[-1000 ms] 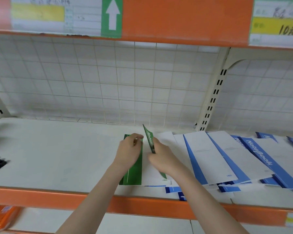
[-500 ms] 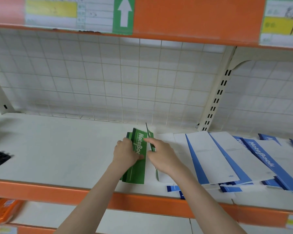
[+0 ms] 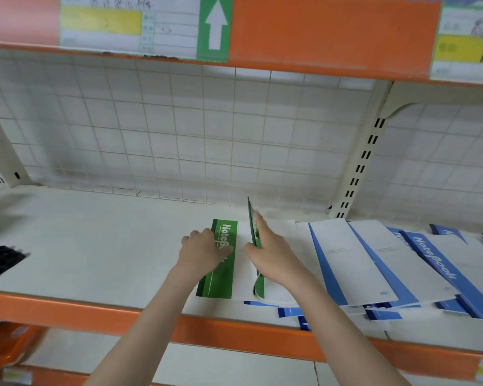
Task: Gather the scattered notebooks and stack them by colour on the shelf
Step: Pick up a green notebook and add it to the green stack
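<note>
Two green notebooks occupy the middle of the frame on the white shelf (image 3: 89, 246): one lies flat (image 3: 221, 274) with its "NoteBook" band showing, and a second (image 3: 253, 229) stands nearly on edge just to its right. A second ago the flat green cover was mostly hidden under the left hand and showed no lettering; now the lettered band is exposed and the upright notebook has swung from a lean toward the left to almost vertical. The left hand (image 3: 204, 250) rests on the flat notebook, its fingers bent over the cover's left edge and pressing it down rather than lifting it. The right hand (image 3: 268, 254) holds the standing notebook, thumb on its left face and fingers extended along its right face, a light pinch with the fingers nearly straight. To the right of centre, blue and white notebooks (image 3: 354, 263) lie fanned and overlapping, reaching the right edge of the frame, and are untouched. Judging by this, the green pile is just being started: the upright notebook looks ready to be laid onto the flat one, while the blue ones remain to be gathered.
</note>
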